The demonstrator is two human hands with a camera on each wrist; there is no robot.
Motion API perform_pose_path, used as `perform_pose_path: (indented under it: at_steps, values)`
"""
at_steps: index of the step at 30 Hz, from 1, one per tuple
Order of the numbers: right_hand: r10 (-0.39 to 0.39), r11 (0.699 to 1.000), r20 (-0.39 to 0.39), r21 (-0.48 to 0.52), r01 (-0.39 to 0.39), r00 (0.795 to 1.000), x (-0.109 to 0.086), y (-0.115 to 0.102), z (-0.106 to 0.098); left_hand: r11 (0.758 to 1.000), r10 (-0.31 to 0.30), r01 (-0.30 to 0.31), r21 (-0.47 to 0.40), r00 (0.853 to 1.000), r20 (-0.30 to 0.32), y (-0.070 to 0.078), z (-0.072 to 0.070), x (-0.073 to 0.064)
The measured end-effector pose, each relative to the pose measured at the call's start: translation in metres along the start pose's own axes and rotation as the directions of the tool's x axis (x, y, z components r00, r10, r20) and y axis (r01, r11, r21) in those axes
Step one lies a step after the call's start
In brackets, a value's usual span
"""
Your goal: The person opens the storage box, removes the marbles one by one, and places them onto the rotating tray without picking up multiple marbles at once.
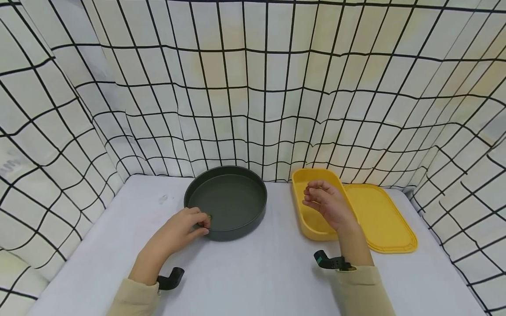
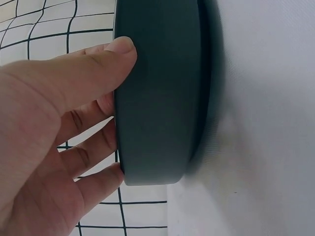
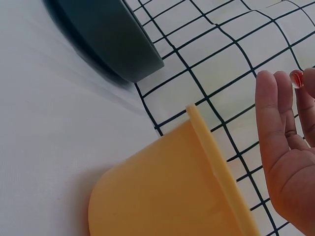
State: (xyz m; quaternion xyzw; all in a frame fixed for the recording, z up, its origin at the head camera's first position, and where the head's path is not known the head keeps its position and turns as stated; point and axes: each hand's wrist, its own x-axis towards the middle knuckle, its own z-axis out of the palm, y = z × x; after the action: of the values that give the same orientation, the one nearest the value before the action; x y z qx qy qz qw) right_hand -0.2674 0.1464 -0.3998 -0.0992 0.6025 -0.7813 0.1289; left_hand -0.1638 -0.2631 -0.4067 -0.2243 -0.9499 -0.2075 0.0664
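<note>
A round dark grey pan (image 1: 237, 197) stands on the white table. My left hand (image 1: 187, 226) grips its near left rim, with the thumb (image 2: 123, 51) against the outer wall and the other fingers over the edge. Just by those fingertips, a tiny greenish thing (image 1: 210, 217) shows inside the pan. Above the yellow plastic box (image 1: 316, 232) I hold my right hand (image 1: 326, 202) raised. In the right wrist view its thumb and index finger pinch a small shiny red marble (image 3: 296, 78), while the other fingers stay fairly straight.
A yellow lid (image 1: 381, 219) lies flat to the right of the box. White walls with a black wire grid (image 1: 265, 87) close off the back and both sides. White table surface (image 1: 253, 281) stretches between the two forearms.
</note>
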Motion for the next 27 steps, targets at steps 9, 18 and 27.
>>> perform_pose_path:
  at_steps: [9,18,27]
  values:
    - [0.010,1.000,-0.007,-0.004,-0.010,1.000,0.000,0.002,0.000,1.000,0.009,-0.009,0.004,1.000,0.018,-0.001,0.002,0.002]
    - [0.022,1.000,0.004,0.000,-0.022,1.000,0.002,0.003,0.004,1.000,0.001,-0.002,0.014,1.000,0.031,-0.003,0.000,0.003]
    - [0.024,0.999,0.028,0.021,-0.024,0.999,0.003,0.002,0.011,1.000,0.000,0.000,0.004,1.000,0.026,-0.004,0.002,0.001]
